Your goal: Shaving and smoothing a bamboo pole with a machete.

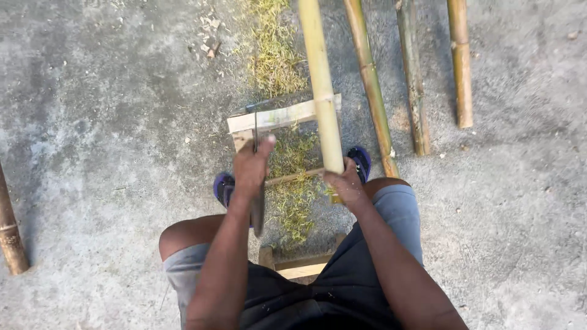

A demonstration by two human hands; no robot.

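Left hand: I am seeing the left hand [252,166] closing fully around the handle of a dark blade [257,211], whose flat length is hanging down toward the knees.
Right hand: the right hand [345,183] is wrapping shut around the near end of the bamboo pole [321,85], with the pole's cut end sitting just at the fingers.
Bamboo pole: it is running up and away from me, crossing over a pale wooden plank [278,116] and touching it where the two meet.
Plank edge: its left end is jutting out past the left hand, just beside the blade's handle.
Shavings: a strip of yellow-green shavings [287,183] is lying between the two hands and spreading beyond the plank.
Feet: blue sandals [361,160] are flanking the shavings, close to each hand.
Right side: three more bamboo poles [373,91] are lying on the concrete floor [110,110], the nearest one just beside the right hand, so room there is running tight.
Left side: open concrete is stretching out as far as another bamboo length [9,232] at the frame's edge.
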